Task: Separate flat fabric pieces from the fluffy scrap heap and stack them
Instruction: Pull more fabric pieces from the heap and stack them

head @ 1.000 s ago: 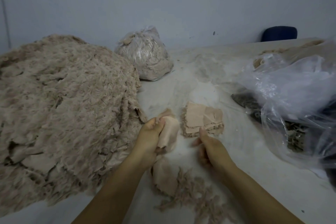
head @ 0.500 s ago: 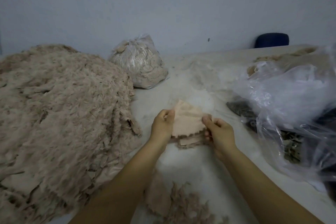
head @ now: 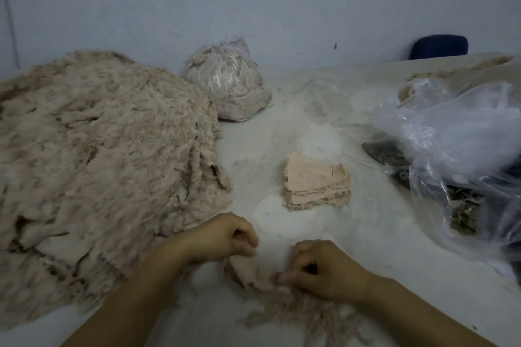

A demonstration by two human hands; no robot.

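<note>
Both hands work a small fluffy scrap [head: 253,270] on the surface [head: 394,276]; left hand [head: 222,236] and right hand [head: 318,270] pinch it with curled fingers; the flat stack [head: 315,180] lies beyond.

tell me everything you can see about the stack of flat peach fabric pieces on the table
The stack of flat peach fabric pieces lies on the pale dusty table, right of the big fluffy beige scrap heap. It is several thin layers with frayed, ragged edges, roughly aligned, with a smooth top sheet. Neither hand touches it.
</note>
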